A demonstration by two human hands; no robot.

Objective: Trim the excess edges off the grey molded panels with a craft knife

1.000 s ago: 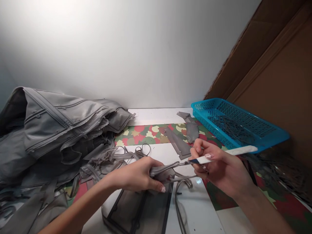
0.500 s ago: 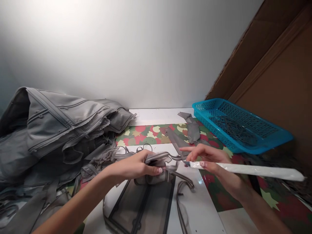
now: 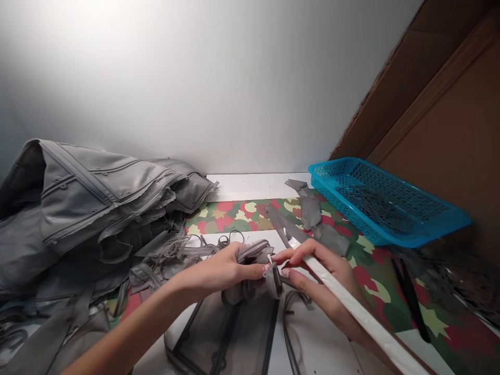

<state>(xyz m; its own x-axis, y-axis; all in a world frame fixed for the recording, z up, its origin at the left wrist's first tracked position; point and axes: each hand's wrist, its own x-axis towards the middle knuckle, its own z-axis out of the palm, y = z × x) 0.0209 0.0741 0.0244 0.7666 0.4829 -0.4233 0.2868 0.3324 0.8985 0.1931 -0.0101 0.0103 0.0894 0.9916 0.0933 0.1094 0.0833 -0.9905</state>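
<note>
My left hand (image 3: pixel 232 273) is closed around a folded bundle of grey rubbery strips (image 3: pixel 253 252), thumb on top. My right hand (image 3: pixel 318 271) holds a long white-handled tool (image 3: pixel 344 304) with a thin metal tip, which slants up and left past the fingers. Its thumb and index finger are also at the loose end of the grey bundle, close to the left thumb. Beneath both hands lies a grey rubbery sheet (image 3: pixel 230 333) with dark raised lines. Thin grey strips (image 3: pixel 291 333) curl on the white surface beside it.
A large heap of grey moulded sheets (image 3: pixel 97 182) rises at the left, with tangled strips (image 3: pixel 167 255) beside it. Flat grey scraps (image 3: pixel 310 211) lie behind my hands. To the right are a blue basket (image 3: pixel 422 213) holding thin strips, a black slim tool (image 3: pixel 412 299) and cardboard (image 3: pixel 441 114).
My right hand has moved left to the bundle. The white-handled tool has swung from nearly level to a steep slant, its tip now pointing away from me. The black tool is more exposed.
</note>
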